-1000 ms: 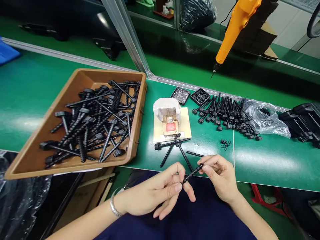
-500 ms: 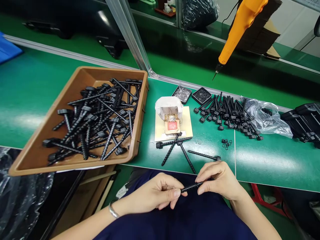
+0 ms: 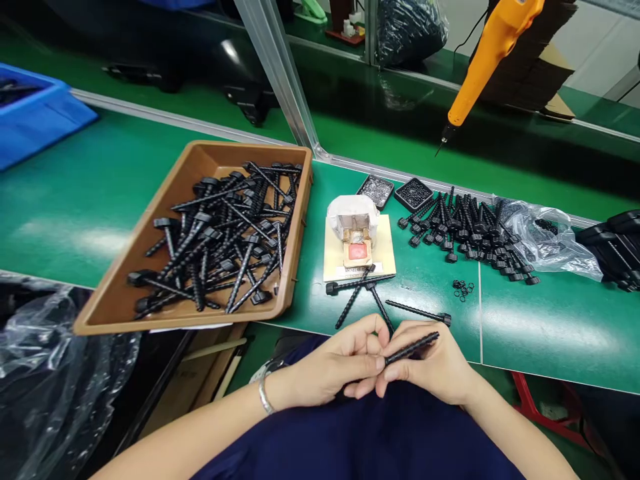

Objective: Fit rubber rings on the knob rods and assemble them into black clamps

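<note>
A black ribbed rod (image 3: 414, 347) is pinched between my two hands in front of my body, its narrow tip pointing up to the right. My left hand (image 3: 353, 363) grips its lower left end, where the fingers hide the head. My right hand (image 3: 425, 367) has thumb and fingers closed around the shaft, close against the left fingertips. Just beyond my hands, a similar rod with a knobbed head (image 3: 419, 311) lies alone on the green table. Several more rods (image 3: 356, 297) lie crossed in front of a white fixture (image 3: 354, 223) on a cream base.
At left a brown tray (image 3: 295, 267) holds many black rods. Small black rings (image 3: 463, 289) lie right of centre. Behind are two small parts trays (image 3: 414, 194), a rod pile (image 3: 470, 230) and a clear plastic bag (image 3: 560, 243). An orange electric screwdriver (image 3: 477, 73) hangs above.
My hands have come together, the right sliding along the rod toward the left. The rod's narrow end now shows past my right fingers. The whole view has shifted slightly.
</note>
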`<state>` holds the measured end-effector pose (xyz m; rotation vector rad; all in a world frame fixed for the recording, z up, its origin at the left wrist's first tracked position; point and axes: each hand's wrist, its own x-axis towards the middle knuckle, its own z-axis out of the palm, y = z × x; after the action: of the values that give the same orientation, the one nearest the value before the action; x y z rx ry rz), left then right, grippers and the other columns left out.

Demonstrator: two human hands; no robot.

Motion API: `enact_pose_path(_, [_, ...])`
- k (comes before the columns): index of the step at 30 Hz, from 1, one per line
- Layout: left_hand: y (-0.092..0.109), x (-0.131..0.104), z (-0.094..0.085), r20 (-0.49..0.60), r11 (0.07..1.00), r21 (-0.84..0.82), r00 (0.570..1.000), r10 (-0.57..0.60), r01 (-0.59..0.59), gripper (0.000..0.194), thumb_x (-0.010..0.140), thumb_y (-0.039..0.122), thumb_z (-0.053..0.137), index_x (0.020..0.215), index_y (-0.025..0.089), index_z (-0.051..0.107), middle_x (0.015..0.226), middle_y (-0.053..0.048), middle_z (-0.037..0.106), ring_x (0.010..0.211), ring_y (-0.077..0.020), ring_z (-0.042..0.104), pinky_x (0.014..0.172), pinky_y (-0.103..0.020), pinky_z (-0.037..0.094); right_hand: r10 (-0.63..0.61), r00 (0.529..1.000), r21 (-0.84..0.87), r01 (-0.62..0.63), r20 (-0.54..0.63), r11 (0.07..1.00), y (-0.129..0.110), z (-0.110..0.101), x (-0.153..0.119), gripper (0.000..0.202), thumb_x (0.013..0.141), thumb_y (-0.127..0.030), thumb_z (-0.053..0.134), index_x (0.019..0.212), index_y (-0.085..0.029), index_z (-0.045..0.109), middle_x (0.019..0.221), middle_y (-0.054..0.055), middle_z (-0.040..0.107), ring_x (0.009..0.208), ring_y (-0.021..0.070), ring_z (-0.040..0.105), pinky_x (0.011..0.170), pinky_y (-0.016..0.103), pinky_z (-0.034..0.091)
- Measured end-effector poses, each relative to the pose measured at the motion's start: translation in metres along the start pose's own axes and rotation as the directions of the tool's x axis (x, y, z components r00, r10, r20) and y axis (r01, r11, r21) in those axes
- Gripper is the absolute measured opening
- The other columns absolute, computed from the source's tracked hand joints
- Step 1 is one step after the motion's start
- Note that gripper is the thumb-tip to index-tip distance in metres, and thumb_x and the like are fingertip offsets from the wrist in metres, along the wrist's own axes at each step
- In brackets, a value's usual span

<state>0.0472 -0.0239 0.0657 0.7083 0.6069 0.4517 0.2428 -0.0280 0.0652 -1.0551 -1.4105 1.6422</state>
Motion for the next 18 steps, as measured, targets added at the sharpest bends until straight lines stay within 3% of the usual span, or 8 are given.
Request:
enact_pose_path(2, [0.005, -0.001, 0.000, -0.001, 1.000, 0.007, 1.000, 0.027, -0.027, 0.034, 0.084, 0.044, 0.072, 0.088, 0.017, 0.051, 0.068, -0.001, 0.069, 0.046, -0.0066, 0.048, 0.043, -0.016, 0.032, -0.017, 1.000, 0.013, 0.018, -0.014, 1.000, -0.003, 0.001, 0.001, 0.019, 0.071, -0.040, 0.084, 0.079, -0.022, 0.080, 0.067, 0.002, 0.068, 0.059, 0.0137, 0.059, 0.053, 0.024, 0.048])
enact_pose_path(4, [0.010, -0.004, -0.002, -0.005, 0.996, 0.033, 0.996, 0.088, -0.087, 0.032, 0.084, 0.042, 0.073, 0.096, 0.015, 0.060, 0.082, -0.006, 0.072, 0.065, -0.0116, 0.061, 0.059, -0.021, 0.047, -0.073, 0.992, 0.005, 0.074, -0.101, 0.997, -0.008, -0.005, 0.000, 0.011, 0.071, -0.033, 0.084, 0.078, -0.024, 0.080, 0.067, 0.001, 0.069, 0.060, 0.0136, 0.060, 0.055, 0.024, 0.049])
enact_pose_path(7, [0.014, -0.009, -0.006, -0.083, 0.988, 0.051, 0.986, 0.147, -0.143, 0.035, 0.079, 0.039, 0.079, 0.104, 0.016, 0.071, 0.096, -0.009, 0.074, 0.085, -0.0175, 0.068, 0.077, -0.027, 0.053, -0.150, 0.960, -0.013, 0.151, -0.238, 0.988, -0.015, -0.018, -0.003, 0.012, 0.069, -0.027, 0.086, 0.079, -0.027, 0.080, 0.069, 0.000, 0.071, 0.061, 0.0138, 0.063, 0.055, 0.023, 0.050])
enact_pose_path(10, [0.013, -0.010, -0.006, -0.185, 0.991, 0.008, 0.974, 0.134, -0.135, 0.029, 0.071, 0.033, 0.086, 0.096, 0.020, 0.078, 0.085, -0.005, 0.077, 0.076, -0.0150, 0.069, 0.069, -0.021, 0.052, -0.181, 0.963, -0.038, 0.176, -0.201, 0.984, -0.015, -0.016, -0.004, 0.014, 0.067, -0.027, 0.088, 0.080, -0.028, 0.080, 0.070, 0.001, 0.073, 0.061, 0.0152, 0.066, 0.056, 0.024, 0.053])
enact_pose_path(13, [0.011, -0.007, -0.003, -0.174, 0.986, -0.021, 0.972, 0.161, -0.167, 0.023, 0.068, 0.031, 0.088, 0.088, 0.021, 0.080, 0.072, -0.001, 0.075, 0.060, -0.0085, 0.064, 0.058, -0.015, 0.048, -0.218, 0.966, -0.032, 0.216, -0.137, 0.976, -0.011, -0.001, -0.002, 0.015, 0.066, -0.028, 0.089, 0.078, -0.027, 0.080, 0.069, 0.001, 0.074, 0.058, 0.0152, 0.067, 0.055, 0.025, 0.056])
enact_pose_path(18, [0.012, -0.006, 0.001, -0.187, 0.968, 0.076, 0.950, 0.251, -0.240, 0.021, 0.074, 0.033, 0.083, 0.093, 0.025, 0.080, 0.080, -0.002, 0.075, 0.064, -0.0088, 0.067, 0.062, -0.014, 0.054, -0.307, 0.930, -0.163, 0.277, -0.202, 0.947, -0.011, 0.011, -0.003, 0.011, 0.072, -0.024, 0.084, 0.082, -0.025, 0.080, 0.071, 0.001, 0.073, 0.059, 0.0136, 0.067, 0.058, 0.022, 0.058])
